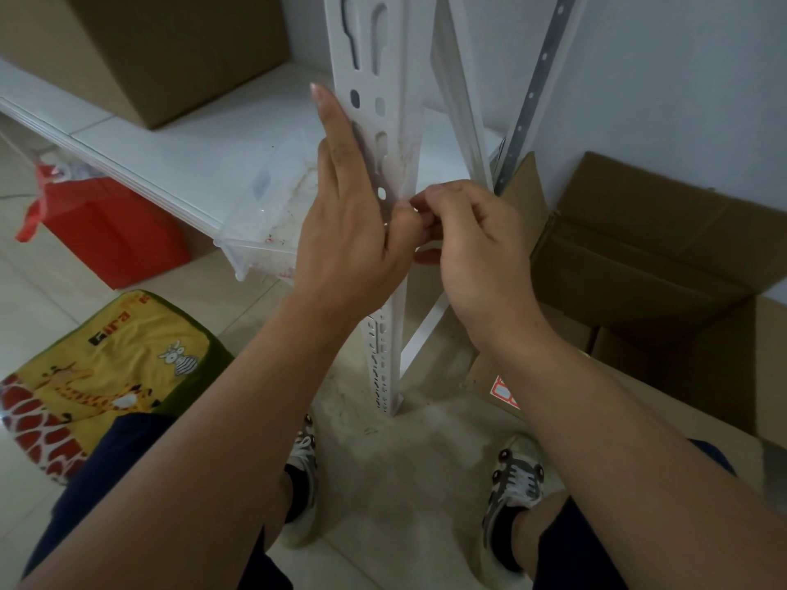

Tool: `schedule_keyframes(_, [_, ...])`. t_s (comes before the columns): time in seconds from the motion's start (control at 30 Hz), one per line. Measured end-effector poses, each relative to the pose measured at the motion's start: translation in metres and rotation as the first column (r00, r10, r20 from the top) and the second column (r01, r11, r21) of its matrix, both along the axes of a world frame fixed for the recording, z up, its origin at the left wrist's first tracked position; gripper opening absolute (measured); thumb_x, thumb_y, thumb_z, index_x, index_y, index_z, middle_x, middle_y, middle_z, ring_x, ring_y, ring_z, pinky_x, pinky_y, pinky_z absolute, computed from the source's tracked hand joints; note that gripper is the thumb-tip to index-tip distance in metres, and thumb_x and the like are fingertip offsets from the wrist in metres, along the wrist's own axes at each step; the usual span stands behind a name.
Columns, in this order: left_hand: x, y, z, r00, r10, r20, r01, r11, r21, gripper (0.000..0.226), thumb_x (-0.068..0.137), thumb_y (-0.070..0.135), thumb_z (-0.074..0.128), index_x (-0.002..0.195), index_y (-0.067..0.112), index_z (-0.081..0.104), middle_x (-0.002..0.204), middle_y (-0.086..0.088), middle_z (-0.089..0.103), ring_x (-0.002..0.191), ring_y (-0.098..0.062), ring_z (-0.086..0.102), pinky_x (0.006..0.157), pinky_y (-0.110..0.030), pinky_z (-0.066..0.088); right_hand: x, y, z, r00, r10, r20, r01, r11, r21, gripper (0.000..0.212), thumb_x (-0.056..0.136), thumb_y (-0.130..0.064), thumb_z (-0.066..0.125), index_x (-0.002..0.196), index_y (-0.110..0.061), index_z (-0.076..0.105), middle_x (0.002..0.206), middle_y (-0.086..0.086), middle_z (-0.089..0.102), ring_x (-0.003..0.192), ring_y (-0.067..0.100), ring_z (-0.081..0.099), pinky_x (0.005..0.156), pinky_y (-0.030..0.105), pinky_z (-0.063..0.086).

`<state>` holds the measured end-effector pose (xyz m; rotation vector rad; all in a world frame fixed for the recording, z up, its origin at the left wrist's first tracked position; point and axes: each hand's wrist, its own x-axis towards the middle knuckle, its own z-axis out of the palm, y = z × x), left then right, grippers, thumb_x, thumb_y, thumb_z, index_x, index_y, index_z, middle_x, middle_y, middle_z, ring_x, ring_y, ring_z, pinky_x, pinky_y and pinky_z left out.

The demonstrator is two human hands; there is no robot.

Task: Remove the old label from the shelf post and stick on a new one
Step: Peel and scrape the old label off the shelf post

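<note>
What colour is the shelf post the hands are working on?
White, with slotted holes; the shelf post shows in the head view.

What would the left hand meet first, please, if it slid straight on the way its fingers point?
The left hand points up along the white shelf post, so it would probably just run on over the post's slotted face; depth is unclear.

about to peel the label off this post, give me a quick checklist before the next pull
1. Left hand braces the shelf post, fingers flat along it: ok.
2. Right hand pinches at the post's edge: ok.
3. Label edge actually lifted: cannot tell, fingers hide it.
4. Old residue gone from the post face: not ok, smudges show.
5. New labels nearby: a red and white sheet lies on the cardboard, ok.
</note>
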<state>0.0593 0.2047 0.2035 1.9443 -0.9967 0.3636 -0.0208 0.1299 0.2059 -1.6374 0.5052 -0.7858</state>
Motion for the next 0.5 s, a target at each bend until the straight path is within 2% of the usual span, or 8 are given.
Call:
schedule_keyframes(0.1, [0.0031, 0.0009, -0.0010, 1.000, -0.011, 0.013, 0.011, 1.000, 0.004, 0.094, 0.089, 0.015, 0.057, 0.146, -0.013, -0.013, 0.153, -0.028, 0.022, 0.115, -0.018, 0.033, 0.088, -0.003, 0.023, 0.0007, 0.0005, -0.0007, 1.000, 0.000, -0.004, 0.000, 1.000, -0.017, 0.030, 0.092, -0.024, 0.047, 0.085, -0.002, 0.066, 0.075, 0.009, 0.065, 0.078, 0.026, 0.064, 0.071, 0.051, 0.056])
schedule_keyframes(0.2, [0.0064, 0.0006, -0.0029, 0.999, 0.003, 0.041, -0.002, 1.000, -0.012, 0.089, 0.095, 0.016, 0.055, 0.146, -0.015, -0.010, 0.154, -0.029, 0.022, 0.120, -0.018, 0.030, 0.089, 0.007, 0.021, 0.0004, 0.0000, -0.0010, 1.000, 0.006, -0.011, -0.006, 1.000, -0.016, 0.032, 0.090, -0.029, 0.047, 0.083, -0.005, 0.066, 0.073, 0.001, 0.065, 0.076, 0.019, 0.065, 0.070, 0.042, 0.057])
schedule_keyframes(0.37, [0.0011, -0.0044, -0.0043, 0.995, 0.092, 0.033, -0.089, 0.993, -0.077, 0.082, 0.099, 0.028, 0.052, 0.150, -0.011, 0.000, 0.156, -0.024, 0.026, 0.125, -0.016, 0.032, 0.091, -0.009, 0.024, -0.0010, -0.0012, -0.0016, 1.000, 0.019, -0.007, -0.019, 0.999, -0.029, 0.031, 0.098, -0.025, 0.046, 0.078, -0.010, 0.064, 0.073, 0.000, 0.065, 0.075, 0.016, 0.065, 0.070, 0.038, 0.056])
schedule_keyframes(0.5, [0.0004, -0.0040, -0.0022, 0.994, 0.105, 0.024, -0.102, 0.991, -0.091, 0.080, 0.099, 0.037, 0.050, 0.152, -0.003, 0.006, 0.156, -0.016, 0.032, 0.122, -0.013, 0.045, 0.087, -0.015, 0.038, -0.0018, -0.0020, -0.0017, 0.999, 0.027, -0.018, -0.027, 0.999, -0.037, 0.032, 0.100, -0.025, 0.044, 0.077, -0.014, 0.064, 0.072, -0.004, 0.065, 0.074, 0.012, 0.066, 0.071, 0.037, 0.057])
